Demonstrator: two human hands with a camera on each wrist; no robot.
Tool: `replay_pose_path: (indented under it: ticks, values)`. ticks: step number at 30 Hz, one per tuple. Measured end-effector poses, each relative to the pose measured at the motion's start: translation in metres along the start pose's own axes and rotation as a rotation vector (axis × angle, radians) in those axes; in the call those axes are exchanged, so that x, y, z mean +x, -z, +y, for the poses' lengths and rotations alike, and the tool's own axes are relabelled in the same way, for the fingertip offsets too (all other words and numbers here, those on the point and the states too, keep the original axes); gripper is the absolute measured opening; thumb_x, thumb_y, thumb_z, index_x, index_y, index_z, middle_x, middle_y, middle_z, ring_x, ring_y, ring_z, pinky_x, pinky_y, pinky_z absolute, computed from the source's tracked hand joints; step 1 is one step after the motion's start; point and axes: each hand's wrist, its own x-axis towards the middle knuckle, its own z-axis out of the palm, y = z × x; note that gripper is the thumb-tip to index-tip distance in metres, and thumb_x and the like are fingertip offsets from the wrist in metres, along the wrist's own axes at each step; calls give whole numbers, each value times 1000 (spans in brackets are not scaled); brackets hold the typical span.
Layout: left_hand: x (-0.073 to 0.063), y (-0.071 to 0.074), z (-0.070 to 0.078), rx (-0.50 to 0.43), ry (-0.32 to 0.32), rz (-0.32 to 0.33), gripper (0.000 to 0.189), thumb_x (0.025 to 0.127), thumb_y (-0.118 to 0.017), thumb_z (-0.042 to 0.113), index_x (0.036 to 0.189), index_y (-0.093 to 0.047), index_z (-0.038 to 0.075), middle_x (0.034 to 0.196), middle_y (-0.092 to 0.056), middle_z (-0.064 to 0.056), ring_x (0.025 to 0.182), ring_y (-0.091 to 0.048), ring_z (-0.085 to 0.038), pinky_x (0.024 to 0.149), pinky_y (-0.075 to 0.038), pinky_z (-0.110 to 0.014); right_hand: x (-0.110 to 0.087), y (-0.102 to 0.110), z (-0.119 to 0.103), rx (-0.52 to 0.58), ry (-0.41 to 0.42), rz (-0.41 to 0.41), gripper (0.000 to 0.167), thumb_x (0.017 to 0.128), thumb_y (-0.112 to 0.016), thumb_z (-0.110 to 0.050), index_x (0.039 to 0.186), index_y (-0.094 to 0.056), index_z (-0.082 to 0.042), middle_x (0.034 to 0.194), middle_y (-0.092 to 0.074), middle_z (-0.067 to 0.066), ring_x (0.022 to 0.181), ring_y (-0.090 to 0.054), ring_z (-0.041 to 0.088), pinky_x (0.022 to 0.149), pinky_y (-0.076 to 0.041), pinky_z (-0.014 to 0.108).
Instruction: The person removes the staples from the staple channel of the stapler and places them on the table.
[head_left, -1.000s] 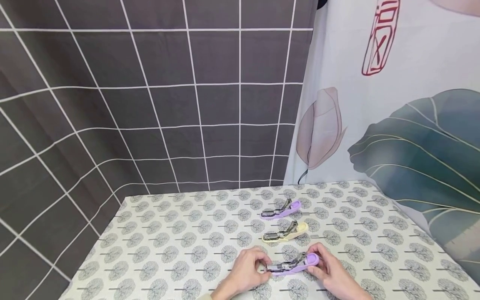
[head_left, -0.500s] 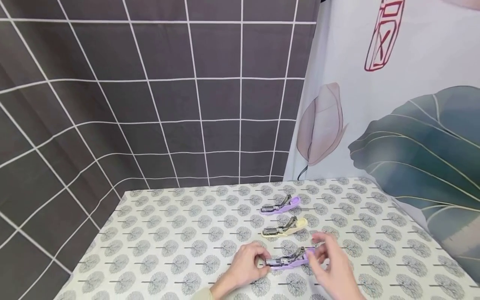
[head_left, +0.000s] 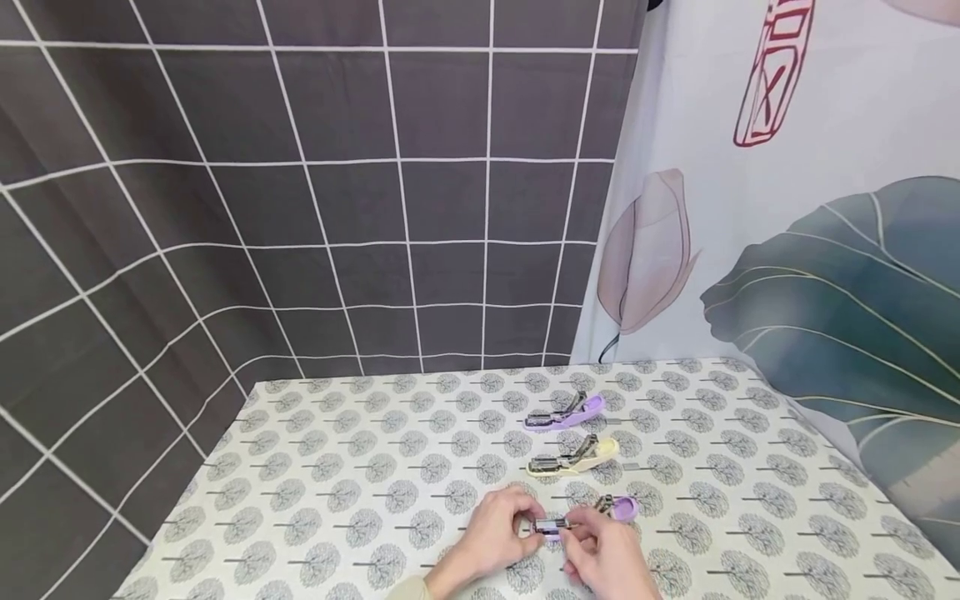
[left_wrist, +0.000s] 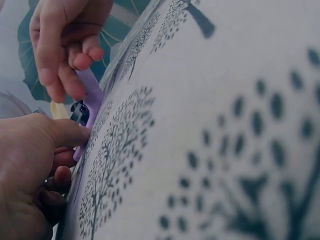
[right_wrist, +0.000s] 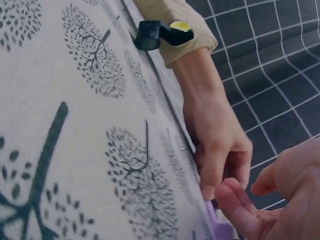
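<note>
A purple stapler [head_left: 624,508] lies nearest me on the cloth, its metal top raised at an angle. My left hand [head_left: 498,528] pinches its left end between thumb and fingers. My right hand [head_left: 606,552] comes over the stapler's middle and hides much of it, fingertips right at the metal staple channel [head_left: 551,526]. I cannot tell whether those fingertips grip anything. In the left wrist view the left thumb [left_wrist: 72,132] presses against the purple body, with the right hand's fingers [left_wrist: 75,85] hanging close above.
Behind it lie a pale yellow stapler [head_left: 606,451] and a second purple stapler [head_left: 592,407], both with their tops raised. A small grey strip [head_left: 631,467] sits beside the yellow one. The tree-print tablecloth [head_left: 360,483] runs back to a dark grid curtain [head_left: 337,208].
My right hand let go of the stapler's purple right end, lifted off, then came left and down over its staple channel. My left hand keeps its grip on the left end.
</note>
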Motion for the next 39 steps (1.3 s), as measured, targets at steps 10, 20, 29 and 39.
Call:
replay_pose_path:
  ticks: [10,20,29,39]
  values:
    - [-1,0,1,-13,11,-6,23,72,-85,8,91,-74,15,75,-53,16,59,-40,6,53,-38,-14,4,-2,6,43,-101,-60,26,89,-66,1,105,-59,19,72,-62,4,51,-62,14,47,-53,27]
    - [-2,-2,-1,-15,15,-3,23,72,-85,10,91,-74,16,74,-51,16,60,-41,5,54,-38,-14,7,-3,3,88,-129,-98,26,89,-64,3,104,-57,23,69,-63,6,49,-64,20,46,-54,29]
    - [-2,-1,-2,-33,35,-1,23,72,-84,8,92,-74,15,73,-51,14,60,-40,5,54,-38,-15,10,-5,1,121,-158,-114,22,92,-63,0,101,-60,19,67,-64,6,51,-65,22,47,-54,31]
    - [-2,0,-1,-26,0,15,23,70,-83,5,90,-74,14,71,-51,13,59,-39,6,52,-38,-14,13,-8,-1,290,-221,-145,17,94,-58,4,99,-57,21,71,-66,13,58,-68,31,54,-58,37]
